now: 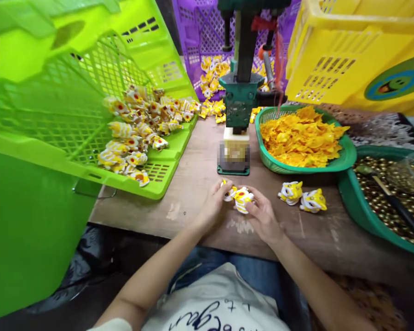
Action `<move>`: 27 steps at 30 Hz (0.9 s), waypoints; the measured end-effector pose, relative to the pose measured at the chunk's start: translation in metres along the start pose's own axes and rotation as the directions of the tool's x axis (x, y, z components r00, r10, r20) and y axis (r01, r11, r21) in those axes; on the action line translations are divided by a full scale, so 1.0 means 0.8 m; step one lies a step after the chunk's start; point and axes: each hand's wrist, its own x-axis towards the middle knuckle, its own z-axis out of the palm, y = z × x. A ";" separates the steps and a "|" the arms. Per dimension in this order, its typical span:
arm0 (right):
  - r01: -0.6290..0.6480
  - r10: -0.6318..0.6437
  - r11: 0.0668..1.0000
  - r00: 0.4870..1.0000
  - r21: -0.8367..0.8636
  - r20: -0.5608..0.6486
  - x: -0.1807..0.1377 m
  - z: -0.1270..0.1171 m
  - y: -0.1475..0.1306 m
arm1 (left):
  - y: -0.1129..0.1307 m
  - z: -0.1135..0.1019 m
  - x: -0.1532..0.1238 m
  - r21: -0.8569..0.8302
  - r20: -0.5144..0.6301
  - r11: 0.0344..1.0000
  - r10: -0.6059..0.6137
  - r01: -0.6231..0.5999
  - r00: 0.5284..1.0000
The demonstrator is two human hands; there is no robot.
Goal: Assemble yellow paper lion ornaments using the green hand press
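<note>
Holding: fingers grip a yellow-and-white figurine (242, 200) between two hands, just below the centre of the frame; whether its two parts are joined or only touching, I cannot tell.
Left hand (212, 202): clamped on the smaller, left end, thumb and fingertips together on it.
Right hand (265, 215): clamped on the rounder, right end, thumb on the side toward the bottom of the frame.
Long axis: it runs across the frame from left to right, dipping slightly to the right.
Press (239, 108): upright at upper centre, its base (232, 171) directly above the held figurine in the frame, near but apart from it; the left hand's fingertips look slightly nearer to that base than the right's.
Paired figurines (290, 193): side by side on the desk (200, 161), right of centre; the right hand is clearly nearer to them.
Lime-green basket (174, 172): at left, tipped toward the desk, bearing a heap of patterned pieces (122, 149); the left hand is nearer to it.
Green bowl (348, 158): right of the press, full of yellow scraps (303, 138), above the paired figurines in the frame.
</note>
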 end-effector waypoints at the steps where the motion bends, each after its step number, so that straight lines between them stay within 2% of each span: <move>1: 0.003 -0.003 1.000 1.000 -0.012 0.011 0.000 -0.001 0.001 | -0.005 0.006 -0.001 0.009 -0.023 1.000 0.023 -0.023 0.999; 3: 0.024 -0.022 0.998 1.000 -0.061 0.020 0.000 -0.002 0.002 | -0.009 0.015 0.000 -0.011 -0.064 0.998 0.063 -0.063 0.996; 6: 0.104 -0.111 0.976 0.994 -0.194 -0.024 0.001 -0.004 0.003 | -0.004 0.021 0.005 -0.167 -0.108 0.983 0.061 -0.079 0.992; 9: 0.182 -0.217 0.927 0.974 -0.329 -0.072 0.002 -0.004 0.004 | 0.007 0.022 0.008 -0.362 -0.118 0.932 -0.062 0.015 0.991; 12: 0.248 -0.310 0.891 0.944 -0.379 -0.111 0.005 -0.003 0.007 | 0.017 0.021 0.009 -0.487 -0.085 0.866 -0.174 0.112 0.981; 15: 0.279 -0.375 0.863 0.913 -0.421 -0.163 0.009 -0.004 0.012 | 0.018 0.022 0.009 -0.502 -0.057 0.856 -0.173 0.122 0.983; 18: 0.253 -0.339 0.880 0.928 -0.402 -0.158 0.010 -0.007 0.014 | 0.012 0.026 0.007 -0.470 -0.066 0.879 -0.121 0.075 0.990; 21: 0.146 -0.184 0.958 0.973 -0.246 -0.139 0.008 -0.009 0.010 | 0.007 0.031 0.005 -0.457 -0.095 0.889 -0.081 0.029 0.992; 23: 0.077 -0.099 0.985 0.985 -0.154 -0.139 0.006 -0.008 0.006 | 0.008 0.034 0.003 -0.452 -0.117 0.892 -0.072 0.011 0.991; 27: 0.080 -0.107 0.982 0.982 -0.172 -0.154 0.004 -0.004 0.002 | 0.014 0.035 0.001 -0.467 -0.134 0.884 -0.074 0.003 0.988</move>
